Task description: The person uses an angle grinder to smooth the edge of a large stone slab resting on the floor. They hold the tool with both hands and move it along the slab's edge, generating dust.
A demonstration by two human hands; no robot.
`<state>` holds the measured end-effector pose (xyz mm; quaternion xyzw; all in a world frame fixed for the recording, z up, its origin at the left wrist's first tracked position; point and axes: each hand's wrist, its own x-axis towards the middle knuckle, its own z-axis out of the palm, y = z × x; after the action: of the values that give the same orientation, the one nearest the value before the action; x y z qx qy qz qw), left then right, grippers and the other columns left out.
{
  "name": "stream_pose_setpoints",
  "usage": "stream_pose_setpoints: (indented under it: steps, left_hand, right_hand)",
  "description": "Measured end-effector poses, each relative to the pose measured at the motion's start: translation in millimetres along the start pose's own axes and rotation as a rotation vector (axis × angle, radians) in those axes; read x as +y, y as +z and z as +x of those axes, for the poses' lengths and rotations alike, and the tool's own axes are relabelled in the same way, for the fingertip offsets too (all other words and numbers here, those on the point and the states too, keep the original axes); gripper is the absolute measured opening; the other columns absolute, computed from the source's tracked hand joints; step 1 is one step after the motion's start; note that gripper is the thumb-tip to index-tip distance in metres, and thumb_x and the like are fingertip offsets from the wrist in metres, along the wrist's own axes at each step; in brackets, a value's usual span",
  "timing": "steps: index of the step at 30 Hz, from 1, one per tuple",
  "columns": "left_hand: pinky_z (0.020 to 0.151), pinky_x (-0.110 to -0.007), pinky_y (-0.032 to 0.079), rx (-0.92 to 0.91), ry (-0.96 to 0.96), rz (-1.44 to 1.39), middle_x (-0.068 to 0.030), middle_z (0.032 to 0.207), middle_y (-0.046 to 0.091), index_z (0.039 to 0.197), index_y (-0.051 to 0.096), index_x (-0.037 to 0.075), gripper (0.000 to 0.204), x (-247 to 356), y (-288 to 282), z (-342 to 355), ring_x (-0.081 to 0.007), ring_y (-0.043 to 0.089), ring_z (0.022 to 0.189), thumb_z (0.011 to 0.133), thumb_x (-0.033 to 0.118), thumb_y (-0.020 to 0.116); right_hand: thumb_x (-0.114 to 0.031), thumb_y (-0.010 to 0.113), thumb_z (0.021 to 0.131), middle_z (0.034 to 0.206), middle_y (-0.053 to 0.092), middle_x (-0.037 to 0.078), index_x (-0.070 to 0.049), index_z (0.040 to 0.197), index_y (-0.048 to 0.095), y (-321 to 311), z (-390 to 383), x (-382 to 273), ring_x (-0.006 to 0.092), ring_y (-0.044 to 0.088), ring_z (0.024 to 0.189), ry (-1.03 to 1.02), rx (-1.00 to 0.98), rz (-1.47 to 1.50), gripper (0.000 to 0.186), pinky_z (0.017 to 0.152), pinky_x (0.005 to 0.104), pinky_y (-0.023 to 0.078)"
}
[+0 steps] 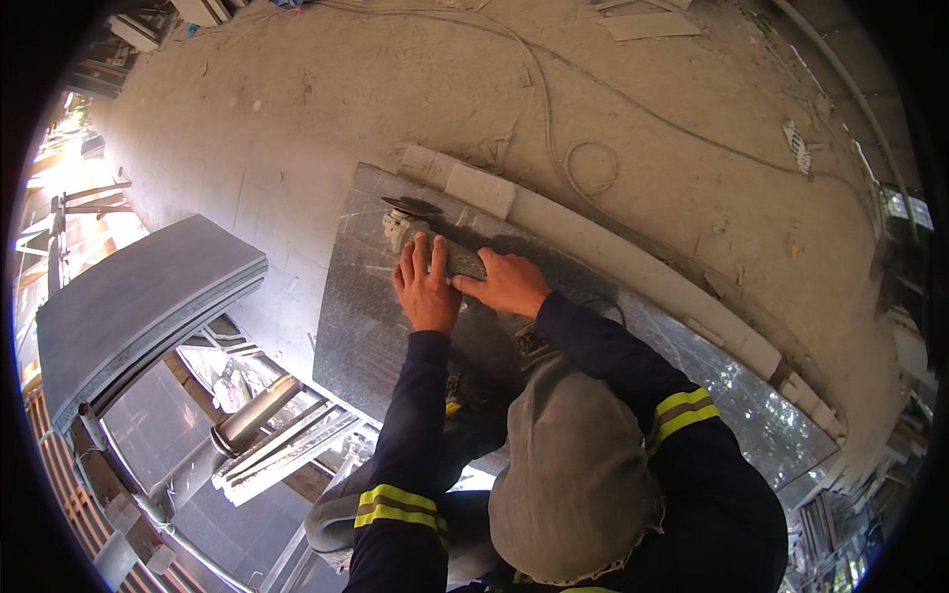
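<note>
The floor [346, 109] is bare, sandy brown and dusty, paler and greyer toward the left, with scuffs and small chips on it. On it lies a dark stone slab [361, 296], scratched and dusted with powder, its right end shiny with reflected light. Pale stone strips [598, 237] run along the slab's far edge. A thin cable [546, 84] wanders over the floor and makes a loop just beyond the strips.

Flat pale offcuts [652, 25] lie at the top, and a white slotted piece [797, 145] at the upper right. At the left, a stack [158, 287] of grey sheets sits by a metal frame [153, 509]; near it are a tan pipe [259, 410] and whitish bars [287, 445], with dark tiles [153, 415] below. Bright light comes in at the left edge.

The grinder [465, 259] is over the slab's far left part, its disc [412, 206] pointing away; whether the disc touches stone, I cannot tell. The left hand [427, 289] holds the grinder near its head, fingers bent over the body. The right hand [509, 284] is closed around the body behind it, thumb toward the left hand.
</note>
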<state>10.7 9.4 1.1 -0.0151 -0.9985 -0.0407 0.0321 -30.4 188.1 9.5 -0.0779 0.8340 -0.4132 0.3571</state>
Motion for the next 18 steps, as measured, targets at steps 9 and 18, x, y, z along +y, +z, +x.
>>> stream_pose_setpoints:
  steps: [9, 18]
  left_hand:
    - [0.113, -0.054, 0.038, -0.002, -0.009, -0.007, -0.0127, 0.154, 0.055, 0.143, 0.061, 0.016, 0.065, 6, -2, -1, -0.0367, 0.05, 0.141, 0.08, 0.014, 0.074]
    - [0.112, -0.052, 0.04, 0.018, -0.001, 0.042, -0.0115, 0.152, 0.058, 0.142, 0.063, 0.017, 0.067, -24, 9, 19, -0.0349, 0.054, 0.139, 0.076, 0.011, 0.075]
  right_hand:
    - [-0.062, 0.067, 0.092, 0.111, 0.073, 0.033, 0.009, 0.135, 0.059, -4, -3, 3, 0.0472, 0.072, 0.107, 0.0, -0.012, 0.009, 0.084, 0.094, 0.053, 0.057]
    - [-0.062, 0.066, 0.092, 0.107, 0.074, 0.031, 0.009, 0.132, 0.06, 11, 32, -10, 0.0474, 0.073, 0.104, -0.032, 0.018, 0.019, 0.082, 0.092, 0.0528, 0.057]
